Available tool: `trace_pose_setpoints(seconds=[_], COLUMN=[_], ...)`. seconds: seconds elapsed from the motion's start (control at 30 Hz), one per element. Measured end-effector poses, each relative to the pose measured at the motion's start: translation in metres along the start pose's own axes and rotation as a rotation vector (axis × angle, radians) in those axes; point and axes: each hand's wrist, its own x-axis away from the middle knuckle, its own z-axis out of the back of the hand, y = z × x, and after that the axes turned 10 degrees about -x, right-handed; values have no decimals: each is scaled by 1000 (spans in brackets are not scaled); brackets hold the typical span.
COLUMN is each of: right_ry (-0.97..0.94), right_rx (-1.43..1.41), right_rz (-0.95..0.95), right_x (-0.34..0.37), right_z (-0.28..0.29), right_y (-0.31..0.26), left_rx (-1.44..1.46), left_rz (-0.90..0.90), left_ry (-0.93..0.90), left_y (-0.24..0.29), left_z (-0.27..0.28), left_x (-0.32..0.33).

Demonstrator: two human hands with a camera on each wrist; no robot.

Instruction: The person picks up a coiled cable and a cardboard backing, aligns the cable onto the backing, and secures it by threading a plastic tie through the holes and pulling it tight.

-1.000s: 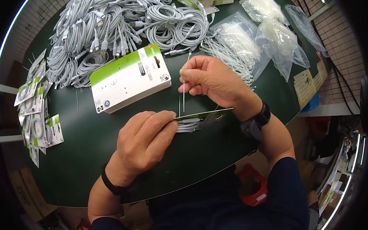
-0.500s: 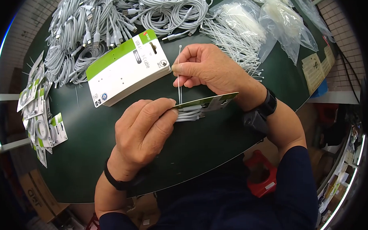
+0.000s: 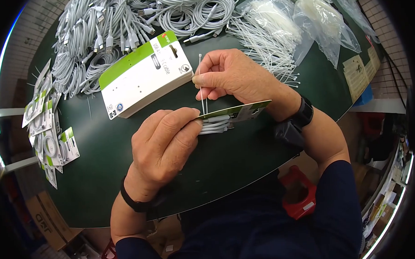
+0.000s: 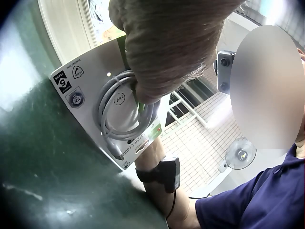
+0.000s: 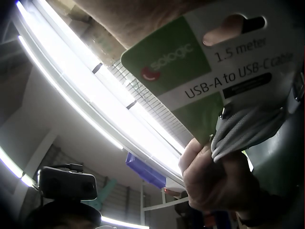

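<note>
My left hand [image 3: 160, 145] grips a printed cable card [image 4: 86, 112] at one end, its thumb over the coiled grey USB cable [image 3: 214, 125] on the card's near face. The card stands on edge above the table, and in the left wrist view a light tie crosses the top of the coil. Behind the card, my right hand [image 3: 237, 78] pinches a thin white cable tie [image 3: 200, 60] between thumb and forefinger. Two thin white strands run from those fingers down to the card's back, close to the left fingertips.
A stack of blank cards [image 3: 144, 77] lies just beyond the hands. Behind it are heaped grey cables [image 3: 108, 28]. Loose cable ties [image 3: 264, 50] and plastic bags [image 3: 322, 25] lie at right, finished-looking carded cables [image 3: 47, 128] at left. The dark green table [image 3: 113, 169] curves along its near edge.
My right hand has come closer to the card with the cable tie; the two white strands now run nearly side by side below its fingers. The left hand keeps its grip. The head view has shifted slightly.
</note>
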Motion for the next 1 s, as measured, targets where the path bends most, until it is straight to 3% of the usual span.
trace_pose_setpoints(seconds=[0.2, 0.3, 0.57, 0.7, 1.0], right_ry=[-172, -342, -261, -415, -411], right_rx=[48, 159, 29, 226, 150], right_rz=[-42, 63, -96, -91, -82], right_x=[6, 4, 9, 10, 10], right_z=[-4, -2, -2, 1, -4], right_y=[-10, -8, -16, -18, -15], left_rx=[11, -6, -73, -52, 21], left_rz=[49, 10, -31, -42, 25], left_ry=[-57, -17, -12, -30, -8], left_y=[5, 2, 4, 2, 1], left_z=[6, 2, 1, 2, -2], left_x=[-3, -3, -3, -2, -3])
